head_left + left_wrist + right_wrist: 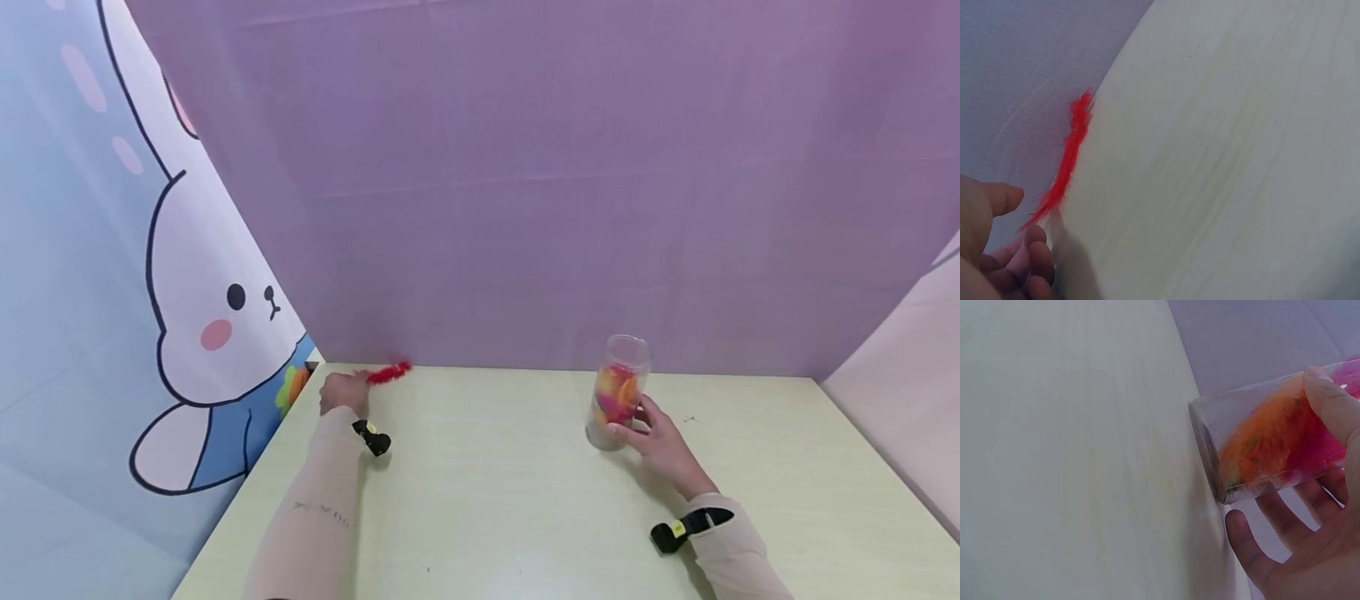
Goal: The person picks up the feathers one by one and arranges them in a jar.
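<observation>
A fluffy red feather lies at the far left of the table, close to the purple backdrop. Beside its near end is my left hand. In the left wrist view the thumb stands apart from the bent fingers, and the thin end of the feather reaches toward the gap between them. Right of centre, a clear cylindrical glass jar stands on the table. Colourful feathers, orange and pink among them, fill part of it. My right hand holds its side, thumb on one face and fingers around the other.
The pale wooden table runs back to a purple cloth backdrop. At left hangs a blue cloth with a cartoon rabbit; a white cloth borders the right. Each wrist wears a black camera strap.
</observation>
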`<state>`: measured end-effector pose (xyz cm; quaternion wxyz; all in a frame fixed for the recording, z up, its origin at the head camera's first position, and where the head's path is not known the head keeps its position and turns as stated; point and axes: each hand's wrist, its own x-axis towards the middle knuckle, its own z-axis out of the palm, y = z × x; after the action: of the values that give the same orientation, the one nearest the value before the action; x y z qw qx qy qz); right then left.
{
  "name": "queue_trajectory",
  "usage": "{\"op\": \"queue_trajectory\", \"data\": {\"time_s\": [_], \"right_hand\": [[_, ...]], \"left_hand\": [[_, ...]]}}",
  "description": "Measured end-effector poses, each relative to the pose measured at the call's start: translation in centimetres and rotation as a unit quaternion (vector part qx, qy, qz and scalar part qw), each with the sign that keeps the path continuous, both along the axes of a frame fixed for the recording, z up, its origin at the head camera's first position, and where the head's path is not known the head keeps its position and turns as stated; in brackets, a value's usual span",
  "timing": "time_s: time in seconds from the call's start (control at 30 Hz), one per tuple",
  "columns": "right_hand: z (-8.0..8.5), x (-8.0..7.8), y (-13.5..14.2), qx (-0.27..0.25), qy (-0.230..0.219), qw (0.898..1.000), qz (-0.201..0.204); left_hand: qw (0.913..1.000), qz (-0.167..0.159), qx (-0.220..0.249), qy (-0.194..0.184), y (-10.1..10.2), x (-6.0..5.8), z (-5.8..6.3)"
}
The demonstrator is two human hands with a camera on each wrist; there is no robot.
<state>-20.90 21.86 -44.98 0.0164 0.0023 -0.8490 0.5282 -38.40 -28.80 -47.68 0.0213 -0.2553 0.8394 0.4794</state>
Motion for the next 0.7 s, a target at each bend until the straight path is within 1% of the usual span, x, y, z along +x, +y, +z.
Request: {"op": "queue_trajectory", "data": {"time_s": [0.1,0.17,0.3,0.5,0.6,0.7], "right_hand": [[0.0,0.2,0.1,0.003,0.002,1.000,-0.002],[-0.1,0.2,0.1,0.002,0.002,1.000,-0.003],[-0.3,0.4,0.2,0.000,-0.001,1.000,-0.001],[-0.3,0.3,0.2,0.001,-0.002,1.000,-0.005],[-0.3,0.2,0.2,0.001,-0.002,1.000,-0.004],[-0.4,0.1,0.2,-0.001,0.000,1.000,-0.002]], "left_hand": [[0.9990,-0.011,-0.044,0.003,0.2,-0.7,-0.4],[0.9980,-0.015,-0.062,0.000,0.3,-1.0,-0.6],[0.9968,-0.008,-0.078,-0.015,0.7,-1.1,-0.6],[0.9955,0.004,-0.092,-0.022,1.1,-0.6,0.0],[0.9949,0.007,-0.098,-0.023,1.1,-0.5,-0.1],[0.9948,0.002,-0.100,-0.020,0.9,-0.7,-0.5]]}}
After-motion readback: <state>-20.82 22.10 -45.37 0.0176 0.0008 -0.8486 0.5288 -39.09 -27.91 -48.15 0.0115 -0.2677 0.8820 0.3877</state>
